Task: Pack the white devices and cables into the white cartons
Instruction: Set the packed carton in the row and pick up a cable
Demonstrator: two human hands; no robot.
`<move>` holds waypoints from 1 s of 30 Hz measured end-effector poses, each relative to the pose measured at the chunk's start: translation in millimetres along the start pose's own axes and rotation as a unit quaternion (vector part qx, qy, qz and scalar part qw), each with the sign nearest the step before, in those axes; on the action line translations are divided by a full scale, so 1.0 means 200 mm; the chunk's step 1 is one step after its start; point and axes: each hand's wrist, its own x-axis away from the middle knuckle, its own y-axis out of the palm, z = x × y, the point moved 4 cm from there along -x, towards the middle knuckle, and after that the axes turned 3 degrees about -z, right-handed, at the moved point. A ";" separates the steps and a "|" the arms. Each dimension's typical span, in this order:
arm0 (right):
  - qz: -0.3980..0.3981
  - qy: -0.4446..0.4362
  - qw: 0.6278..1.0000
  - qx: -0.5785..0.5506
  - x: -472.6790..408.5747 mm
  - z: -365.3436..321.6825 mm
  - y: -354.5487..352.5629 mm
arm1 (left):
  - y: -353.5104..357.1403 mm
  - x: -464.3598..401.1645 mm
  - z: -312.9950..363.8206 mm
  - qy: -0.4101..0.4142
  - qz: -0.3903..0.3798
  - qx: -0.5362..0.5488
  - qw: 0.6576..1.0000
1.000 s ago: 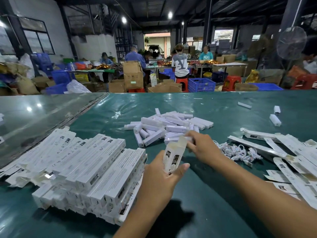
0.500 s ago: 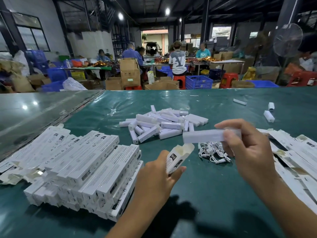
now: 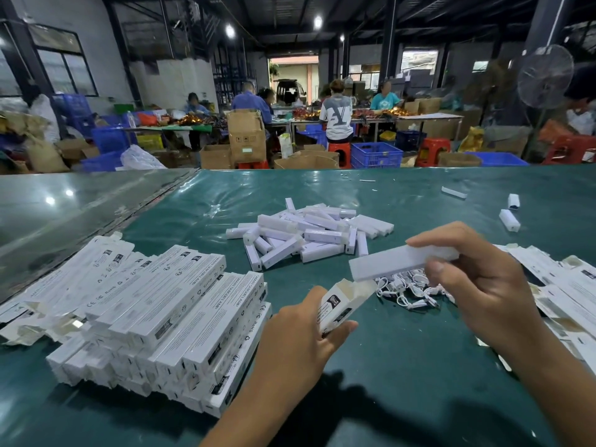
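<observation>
My left hand [image 3: 300, 337] grips a white carton [image 3: 342, 301] whose open end points up and to the right. In my right hand [image 3: 477, 285] I pinch a long white device [image 3: 400, 261], and its left end sits at the carton's open mouth. A heap of loose white devices [image 3: 309, 233] lies beyond on the green table [image 3: 387, 366]. White cables [image 3: 406, 288] lie bundled under the held device. Closed cartons [image 3: 154, 317] are stacked at the left.
Flat unfolded cartons [image 3: 564, 291] spread along the right edge. Two stray devices [image 3: 509, 219] lie far right. Beyond the table stand cardboard boxes [image 3: 246, 137], blue crates [image 3: 375, 154] and several seated people.
My right hand reached to the device heap, lifted one device and brought it down to the mouth of the carton, which my left hand has kept holding.
</observation>
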 end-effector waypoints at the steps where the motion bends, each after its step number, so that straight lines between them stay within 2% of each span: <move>1: -0.007 -0.009 1.000 0.010 0.00 -0.01 0.00 | 0.00 0.00 0.00 0.001 0.003 0.001 1.000; 6: -0.050 -0.035 0.994 0.087 -0.01 -0.03 0.02 | -0.01 0.00 -0.01 0.007 0.023 0.011 1.000; 11: -0.077 -0.026 0.995 0.058 0.00 -0.03 0.02 | 0.00 0.01 0.01 0.010 0.004 -0.019 1.000; 14: -0.081 -0.014 0.993 0.084 0.01 -0.02 0.06 | 0.01 0.02 0.02 0.022 -0.014 -0.032 0.999; 17: -0.117 -0.020 0.987 0.109 0.03 -0.02 0.14 | 0.00 0.02 0.05 0.035 -0.006 -0.013 0.999; 19: -0.125 0.011 0.989 0.072 0.05 0.01 0.17 | 0.00 0.02 0.06 0.039 0.001 0.024 0.999; 21: -0.069 0.093 0.993 0.013 0.03 0.09 0.15 | -0.01 0.02 0.05 0.025 0.029 0.135 0.990; 22: -0.037 0.123 0.991 0.029 0.03 0.15 0.12 | -0.01 0.02 0.04 0.007 0.045 0.190 0.981; 24: -0.016 0.155 0.973 0.173 0.05 0.30 0.07 | -0.01 0.01 0.04 -0.030 0.059 0.275 0.959; 26: -0.052 0.210 0.929 0.299 0.09 0.46 0.04 | 0.01 0.01 0.03 -0.057 0.042 0.332 0.941; 28: -0.103 0.253 0.896 0.350 0.13 0.57 0.04 | 0.01 0.00 0.04 -0.058 0.025 0.364 0.929; 30: -0.131 0.261 0.880 0.374 0.14 0.62 0.06 | 0.02 0.01 0.04 -0.056 0.016 0.369 0.928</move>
